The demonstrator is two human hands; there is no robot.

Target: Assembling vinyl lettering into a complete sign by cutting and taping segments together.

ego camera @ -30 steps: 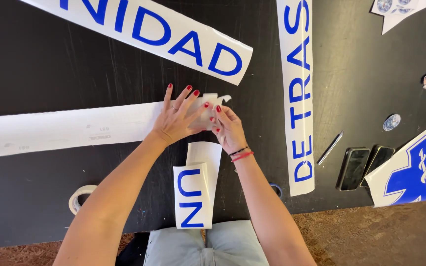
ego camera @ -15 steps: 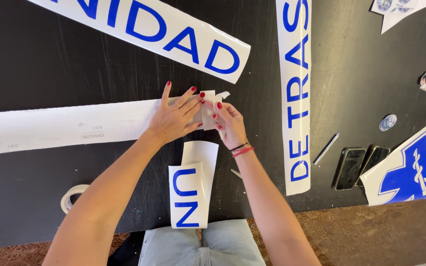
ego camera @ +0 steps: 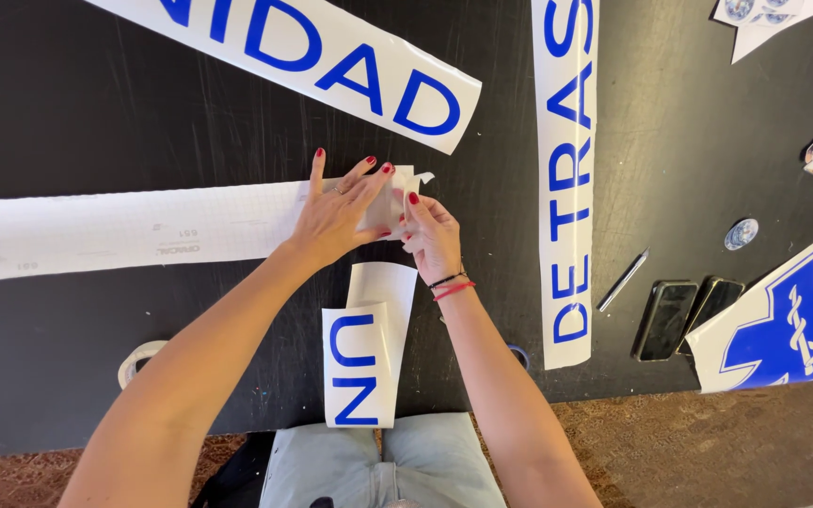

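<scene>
You've got white sign strips with blue letters everywhere: one slanted strip [ego camera: 322, 66] up top, one vertical strip [ego camera: 566, 179] on the right, a short folded one [ego camera: 361, 362] by your lap. Far right sits a white decal with a blue star [ego camera: 788, 315], beside two dark phone screens [ego camera: 684, 315].

Bright even light, soft shadows (faint glare on black tabletop [ego camera: 96, 103]), sharp focus

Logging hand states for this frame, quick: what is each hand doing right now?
Left hand: open, fingers spread, pressing flat on the long white backing strip.
Right hand: closed, pinching the strip's curled end.
</scene>
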